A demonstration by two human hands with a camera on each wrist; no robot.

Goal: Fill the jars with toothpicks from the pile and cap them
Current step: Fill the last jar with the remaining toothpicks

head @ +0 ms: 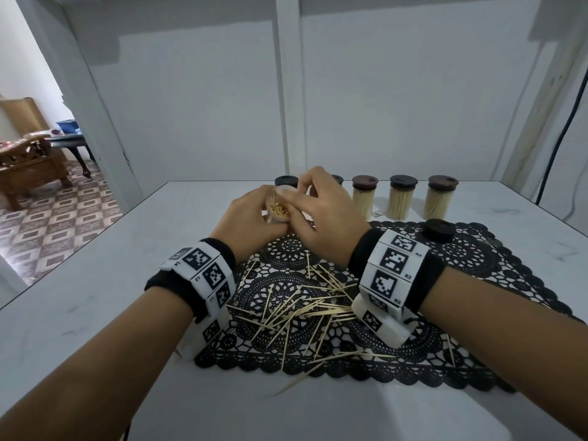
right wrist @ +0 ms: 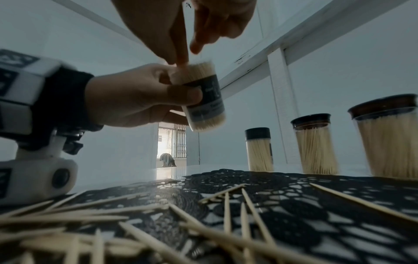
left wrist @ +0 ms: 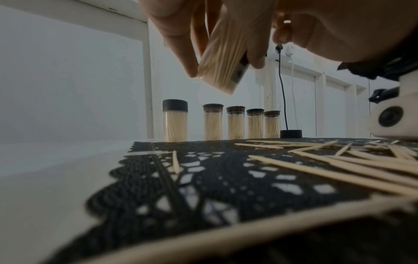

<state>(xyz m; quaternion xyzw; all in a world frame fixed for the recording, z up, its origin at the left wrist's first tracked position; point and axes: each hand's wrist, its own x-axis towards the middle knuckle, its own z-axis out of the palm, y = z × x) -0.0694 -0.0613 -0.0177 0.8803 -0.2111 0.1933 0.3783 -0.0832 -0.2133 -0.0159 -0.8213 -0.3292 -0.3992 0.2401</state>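
Note:
My left hand [head: 254, 214] grips a clear, uncapped jar [head: 278, 208] packed with toothpicks, lifted off the table and tilted toward me. In the right wrist view its thumb and fingers [right wrist: 187, 94] wrap the jar [right wrist: 203, 100] at its dark label. My right hand [head: 286, 195] reaches over the jar's mouth, thumb and index finger [right wrist: 181, 59] pinched together on the toothpick ends. Loose toothpicks [head: 305, 310] lie scattered on the black lace mat [head: 477, 259] between my wrists. A loose dark cap [head: 438, 230] sits on the mat to the right.
Several capped jars full of toothpicks [head: 402, 197] stand in a row along the back of the white table [head: 95, 281], near the wall. The table's left edge drops to a tiled floor. A black cable [head: 560, 138] hangs at the far right.

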